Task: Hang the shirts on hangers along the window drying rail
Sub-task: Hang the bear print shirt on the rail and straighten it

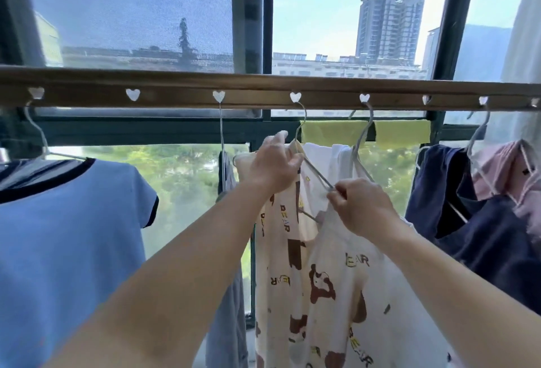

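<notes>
A cream shirt printed with brown bears and the word BEAR (319,274) hangs below the brown drying rail (263,86) on a grey wire hanger (301,122), whose hook sits in a heart-shaped hole. My left hand (272,163) grips the shirt's left shoulder and the hanger's neck. My right hand (360,206) pinches the collar fabric at the hanger's right arm. A second hanger (364,133) with white cloth hangs just to the right.
A blue shirt with a dark collar (67,236) hangs at far left. A grey garment (227,180) hangs edge-on beside my left arm. A navy shirt (468,221) and a pink one (515,180) hang at right. Yellow-green cloth (401,130) lies behind.
</notes>
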`<act>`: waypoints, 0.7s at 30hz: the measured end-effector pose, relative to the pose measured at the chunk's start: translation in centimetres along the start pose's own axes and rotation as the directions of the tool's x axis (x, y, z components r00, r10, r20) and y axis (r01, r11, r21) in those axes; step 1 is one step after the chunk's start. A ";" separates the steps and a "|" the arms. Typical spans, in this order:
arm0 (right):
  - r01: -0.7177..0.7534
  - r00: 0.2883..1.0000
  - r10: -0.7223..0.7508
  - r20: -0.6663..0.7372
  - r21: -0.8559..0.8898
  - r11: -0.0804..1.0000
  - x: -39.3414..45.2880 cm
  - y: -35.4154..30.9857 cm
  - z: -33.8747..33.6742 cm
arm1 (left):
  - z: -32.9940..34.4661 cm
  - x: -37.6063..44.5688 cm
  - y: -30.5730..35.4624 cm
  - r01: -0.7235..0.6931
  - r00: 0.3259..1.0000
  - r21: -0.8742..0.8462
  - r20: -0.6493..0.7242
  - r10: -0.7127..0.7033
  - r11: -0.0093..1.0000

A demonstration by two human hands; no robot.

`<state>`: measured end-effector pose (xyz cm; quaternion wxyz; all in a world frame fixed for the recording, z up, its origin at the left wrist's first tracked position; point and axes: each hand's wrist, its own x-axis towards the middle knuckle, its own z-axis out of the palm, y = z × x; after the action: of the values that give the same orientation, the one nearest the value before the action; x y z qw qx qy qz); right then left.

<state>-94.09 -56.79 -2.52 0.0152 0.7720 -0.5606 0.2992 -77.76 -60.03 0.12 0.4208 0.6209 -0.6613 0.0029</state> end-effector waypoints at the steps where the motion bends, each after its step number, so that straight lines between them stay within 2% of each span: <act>1: 0.003 1.000 -0.003 0.001 0.000 1.000 -0.1 0.5 -0.2 | 0.7 0.0 0.2 0.010 0.999 0.003 -0.034 -0.010 1.000; 6: 0.031 0.999 -0.030 -0.024 0.006 1.000 -0.8 2.7 -1.6 | 1.9 -0.7 -0.3 -0.117 0.989 0.094 -0.076 0.124 0.989; 9: 0.012 0.999 -0.009 -0.034 0.088 0.996 -1.0 3.8 -2.3 | 2.0 -0.5 -0.7 -0.120 0.989 0.081 -0.078 0.126 0.990; 12: -0.004 0.998 0.013 -0.057 0.155 0.988 -1.0 4.6 -2.6 | 1.9 -0.1 -0.7 -0.087 0.995 -0.138 -0.053 0.081 0.987; 14: -0.015 0.996 0.030 -0.079 0.179 0.984 -0.9 5.1 -2.9 | 2.4 0.1 -0.7 -0.082 0.996 -0.299 -0.063 0.066 0.951; 21: -0.007 0.969 0.050 -0.243 0.173 0.985 0.6 6.1 -4.8 | 3.8 0.9 -0.6 -0.142 0.989 -0.515 -0.037 0.143 0.845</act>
<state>-101.41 -57.87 -0.20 0.0145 0.7191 -0.5377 0.4399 -79.25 -62.90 -2.10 0.5696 0.4347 -0.6826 -0.1440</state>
